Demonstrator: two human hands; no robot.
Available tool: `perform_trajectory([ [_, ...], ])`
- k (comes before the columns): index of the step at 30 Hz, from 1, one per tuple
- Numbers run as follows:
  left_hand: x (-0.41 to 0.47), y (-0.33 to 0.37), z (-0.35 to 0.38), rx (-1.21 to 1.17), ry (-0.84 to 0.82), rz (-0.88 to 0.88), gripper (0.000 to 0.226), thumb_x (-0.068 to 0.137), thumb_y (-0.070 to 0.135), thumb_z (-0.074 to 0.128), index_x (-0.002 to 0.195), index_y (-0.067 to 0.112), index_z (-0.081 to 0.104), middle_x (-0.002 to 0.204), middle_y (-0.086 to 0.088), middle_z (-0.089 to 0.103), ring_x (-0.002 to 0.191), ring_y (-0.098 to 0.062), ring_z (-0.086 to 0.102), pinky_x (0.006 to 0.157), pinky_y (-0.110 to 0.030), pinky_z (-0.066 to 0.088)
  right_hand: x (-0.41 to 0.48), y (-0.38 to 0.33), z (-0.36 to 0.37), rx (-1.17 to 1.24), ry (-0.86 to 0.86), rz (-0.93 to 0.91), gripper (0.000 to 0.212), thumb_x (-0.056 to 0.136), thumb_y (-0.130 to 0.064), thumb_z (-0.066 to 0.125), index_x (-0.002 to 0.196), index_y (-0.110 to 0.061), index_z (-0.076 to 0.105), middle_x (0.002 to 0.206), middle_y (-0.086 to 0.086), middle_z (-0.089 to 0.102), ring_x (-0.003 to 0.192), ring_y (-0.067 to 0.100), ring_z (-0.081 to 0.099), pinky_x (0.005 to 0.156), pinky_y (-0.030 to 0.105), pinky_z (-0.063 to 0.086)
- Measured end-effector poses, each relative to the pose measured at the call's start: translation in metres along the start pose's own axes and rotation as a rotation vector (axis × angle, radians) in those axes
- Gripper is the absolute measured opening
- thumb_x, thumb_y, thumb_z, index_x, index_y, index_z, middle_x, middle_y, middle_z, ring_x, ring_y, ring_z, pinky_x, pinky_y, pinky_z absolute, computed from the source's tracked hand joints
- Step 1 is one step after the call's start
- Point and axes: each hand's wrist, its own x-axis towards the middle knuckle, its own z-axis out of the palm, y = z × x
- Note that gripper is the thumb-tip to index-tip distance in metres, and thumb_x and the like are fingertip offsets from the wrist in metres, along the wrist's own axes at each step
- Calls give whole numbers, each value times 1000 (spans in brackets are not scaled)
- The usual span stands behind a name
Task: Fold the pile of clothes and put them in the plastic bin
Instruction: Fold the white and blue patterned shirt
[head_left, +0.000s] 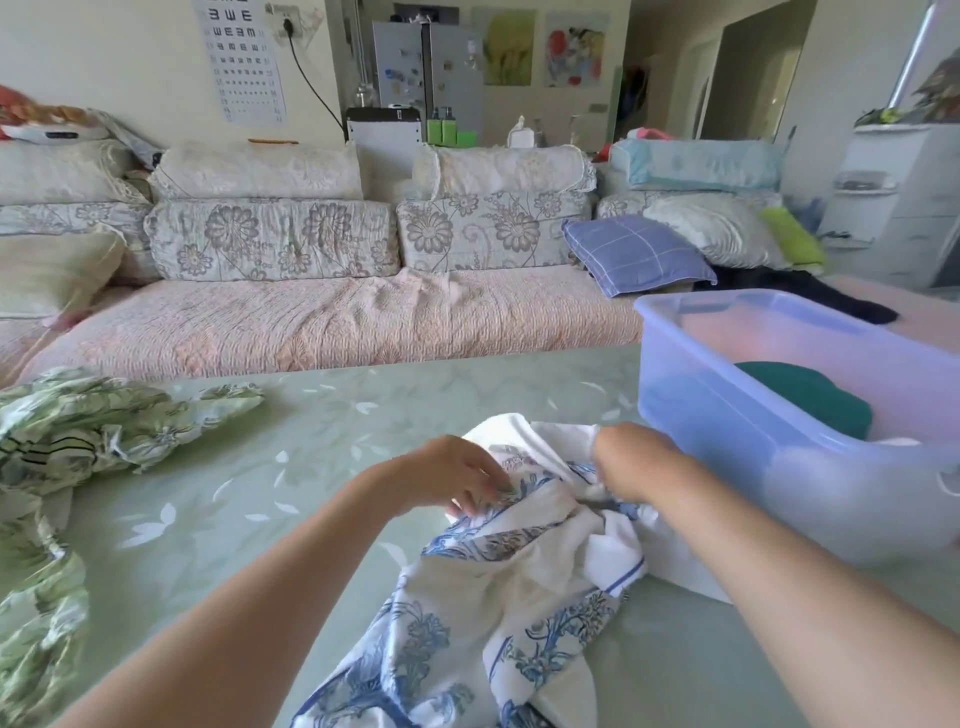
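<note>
Head view: left hand (452, 475), fingers pinching, lifts the blue-floral garment (519, 587) off the near surface (311, 467), probably to open it for folding. The right hand's (626, 460) fingers are hidden in the cloth. The plastic bin (701, 410) stands to the right.

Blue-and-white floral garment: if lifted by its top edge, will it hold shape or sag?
Probably sags: the blue-and-white floral garment lies in soft crumpled folds, so it looks thin and floppy. Likely light, bunching easily where the left hand pinches it. On the smooth table cover it may slide when pushed.
</note>
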Motion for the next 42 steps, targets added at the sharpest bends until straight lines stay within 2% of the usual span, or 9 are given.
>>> perform_trajectory([
  [3,32,-22,-7,107,435,-64,30,89,1,44,86,22,66,91,-8,70,78,-24,65,75,-38,57,-3,11,0,-114,10,142,30,89,-10,53,116,-17,65,121,2,64,112,23,62,76,27,42],
  [5,47,-29,-2,39,432,-130,21,92,14,56,113,19,60,107,-8,64,89,-28,63,82,-40,58,3,16,4,-110,59,136,31,88,-14,51,115,-17,65,123,4,63,116,26,57,85,31,42],
  [9,63,-30,13,53,285,-151,75,80,41,76,141,18,41,128,-7,55,110,-24,55,88,-33,46,16,13,11,448,106,11,41,86,-23,53,126,-25,55,136,2,51,124,24,50,96,33,41],
  [12,63,-29,12,40,225,-162,38,86,35,66,118,16,59,100,-4,63,82,-20,60,63,-26,44,16,5,11,487,-90,-19,76,78,-41,63,148,-34,35,143,-2,49,122,22,56,94,31,47],
  [15,53,-24,-5,3,248,-206,16,100,17,46,107,13,59,69,-3,49,50,-16,36,39,-18,25,24,-2,16,337,-93,-59,33,79,-36,66,110,-29,63,117,-1,64,109,24,61,77,28,48],
  [18,45,-23,-44,110,549,-177,24,99,15,45,111,9,64,79,-9,61,56,-24,53,42,-23,41,30,-16,6,437,-41,-72,11,88,-26,62,80,-20,59,79,0,57,84,26,61,57,28,36],
  [28,-34,6,-112,203,1326,253,17,95,10,38,107,15,49,80,-3,61,64,-24,58,52,-42,51,33,-86,-43,1029,339,-241,27,91,-5,62,76,-27,56,78,-11,61,70,2,55,55,18,37],
  [36,2,-41,-77,462,531,-77,98,87,16,66,155,32,-4,155,-15,21,137,-39,32,110,-53,37,48,-47,-8,852,359,108,34,85,-8,63,118,-17,66,119,3,67,101,22,60,76,23,38],
  [42,21,-73,-60,598,221,-185,80,91,49,58,154,43,10,160,-7,16,143,-35,25,115,-50,28,54,-25,3,925,301,173,21,87,-6,66,101,-19,73,107,4,72,99,22,64,79,26,44],
])
